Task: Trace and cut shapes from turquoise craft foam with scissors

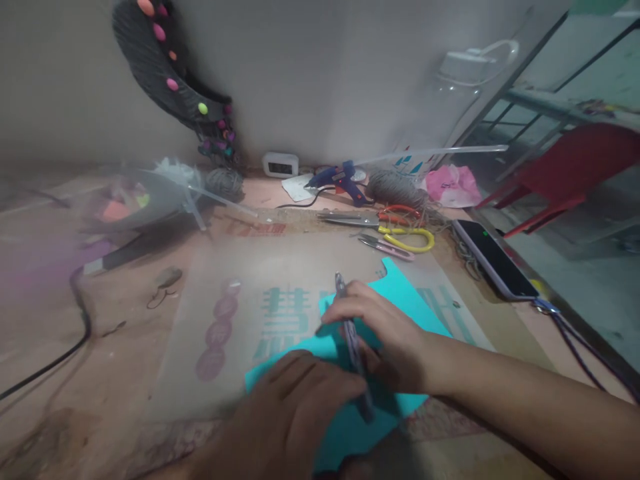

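A turquoise sheet of paper (415,300) with cut edges lies at an angle on the printed board. My right hand (390,337) is above it, fingers closed round a dark patterned pen (353,343). The pen slants, its upper end past my fingers and its lower end towards me. My left hand (295,407), blurred, lies over the near left part of the paper with its fingers bent on it. One left fingertip is close to the pen's lower part; whether they touch I cannot tell.
Beyond the paper lie yellow-and-orange-handled scissors (405,230), small pink snips (385,247), a blue glue gun (340,180) and grey yarn (395,187). A phone (495,260) is at the right edge. A blurred bowl-like thing (145,200) and a black cable (83,320) are left.
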A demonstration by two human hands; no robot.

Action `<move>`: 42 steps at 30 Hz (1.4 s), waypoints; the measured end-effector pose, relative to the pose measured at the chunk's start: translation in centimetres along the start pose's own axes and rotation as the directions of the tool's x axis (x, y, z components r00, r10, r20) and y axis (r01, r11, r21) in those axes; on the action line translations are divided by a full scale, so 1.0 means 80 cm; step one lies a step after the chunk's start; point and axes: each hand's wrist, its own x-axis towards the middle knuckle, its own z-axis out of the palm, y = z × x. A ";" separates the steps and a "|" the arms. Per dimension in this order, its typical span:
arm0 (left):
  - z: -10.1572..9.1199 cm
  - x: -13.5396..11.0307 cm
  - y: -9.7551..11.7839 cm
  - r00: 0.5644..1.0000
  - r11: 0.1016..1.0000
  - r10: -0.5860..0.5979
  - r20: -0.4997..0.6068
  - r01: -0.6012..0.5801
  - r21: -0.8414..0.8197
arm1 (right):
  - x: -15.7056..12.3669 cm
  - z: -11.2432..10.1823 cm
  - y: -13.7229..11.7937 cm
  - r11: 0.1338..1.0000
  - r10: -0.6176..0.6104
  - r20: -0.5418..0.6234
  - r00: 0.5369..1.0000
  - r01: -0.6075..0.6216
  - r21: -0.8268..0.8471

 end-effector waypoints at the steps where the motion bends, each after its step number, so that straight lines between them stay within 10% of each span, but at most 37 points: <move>1: 0.000 -0.001 0.001 1.000 1.000 -0.014 0.004 0.014 0.007 | 0.001 -0.004 0.002 0.999 0.029 -0.039 0.999 -0.030 -0.045; 5: 0.005 -0.010 -0.001 0.980 0.984 0.050 0.193 -0.082 0.160 | 0.010 -0.024 0.002 0.965 0.262 -0.129 0.956 -0.257 0.050; 8: 0.004 -0.015 -0.005 0.928 0.968 0.076 0.364 -0.156 0.195 | 0.019 -0.031 -0.002 0.826 0.543 -0.076 0.837 -0.515 0.229; 13: 0.003 -0.016 -0.010 0.911 0.985 0.025 0.412 -0.094 0.146 | 0.020 -0.018 0.016 0.718 0.656 -0.006 0.755 -0.622 0.313; 20: 0.015 -0.018 -0.011 0.940 0.986 0.041 0.340 -0.093 0.137 | 0.017 -0.012 0.046 0.811 0.578 -0.254 0.775 -0.579 0.081; 42: 0.014 -0.016 -0.011 0.937 0.985 0.050 0.345 -0.102 0.136 | 0.021 -0.011 0.041 0.817 0.518 -0.286 0.806 -0.565 -0.112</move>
